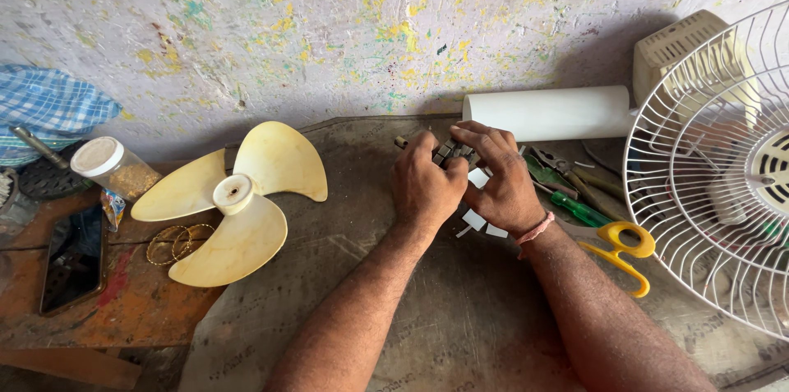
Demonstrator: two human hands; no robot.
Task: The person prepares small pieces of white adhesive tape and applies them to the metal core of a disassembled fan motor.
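Both your hands are closed around a small dark metal part (pixel 451 151), ribbed like a stack of thin plates, held low over the dark mat (pixel 460 310) at the far edge, just in front of the wall. Your left hand (pixel 425 186) curls over it from the near side, knuckles up, fingers folded so that only the far end of the part peeks out past your fingertips. Your right hand (pixel 503 181) comes in from the other side, its fingers (pixel 481 136) arched over the top and pressing down on the part; the thumb is hidden, so how it grips underneath cannot be told.

Judging by how things lie, the fan is already apart: the cream fan blade (pixel 234 201) lies loose well off to the left of your left fingers, and the white wire guard (pixel 711 170) stands off to the right, well clear of your right fingers. Several small white paper slips (pixel 476 219) lie just under and beside your right hand, so the work on the part looks midway, with nothing yet put back.

Both forearms run straight up from the near edge and converge at the part, wrists low. Yellow-handled scissors (pixel 622 250) and a green-handled screwdriver (pixel 578 209) lie just right of your right wrist, with a white tube (pixel 549 112) just beyond your fingertips.
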